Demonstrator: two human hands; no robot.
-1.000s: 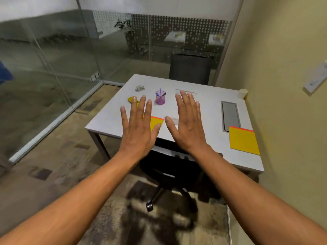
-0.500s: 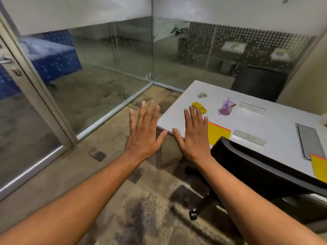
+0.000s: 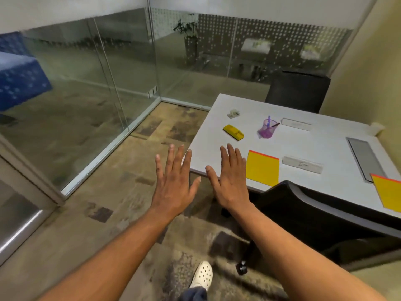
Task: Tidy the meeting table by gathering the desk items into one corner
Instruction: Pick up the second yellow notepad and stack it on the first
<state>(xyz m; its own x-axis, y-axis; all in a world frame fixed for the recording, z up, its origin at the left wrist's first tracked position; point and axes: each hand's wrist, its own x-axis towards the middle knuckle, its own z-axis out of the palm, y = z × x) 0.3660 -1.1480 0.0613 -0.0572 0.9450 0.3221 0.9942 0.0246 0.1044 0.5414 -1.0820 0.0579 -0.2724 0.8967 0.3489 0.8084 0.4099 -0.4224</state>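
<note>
Person has stepped round to the white worktop's point(image 3: 325, 146) near-left corner. Left hand point(image 3: 173, 183) and right hand point(image 3: 227, 181) still flat, grip apart, empty. Yellow board eraser point(image 3: 233, 132), purple mesh pen cup point(image 3: 267, 130), yellow notepad point(image 3: 262, 168) remain scattered mid-frame; gathering not started.

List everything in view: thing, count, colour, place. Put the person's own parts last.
table: 1, white, right of centre
notepads: 2, yellow, near edge; second at far right
eraser: 1, yellow, left part of table
pen cup: 1, purple, table centre
nameplates: 2, clear; second farther back
small clip-like item: 1, whitish, far left
cable hatch: 1, grey, right
chairs: 2, black; second behind table
left hand: open, over floor
right hand: open, over table corner
</note>
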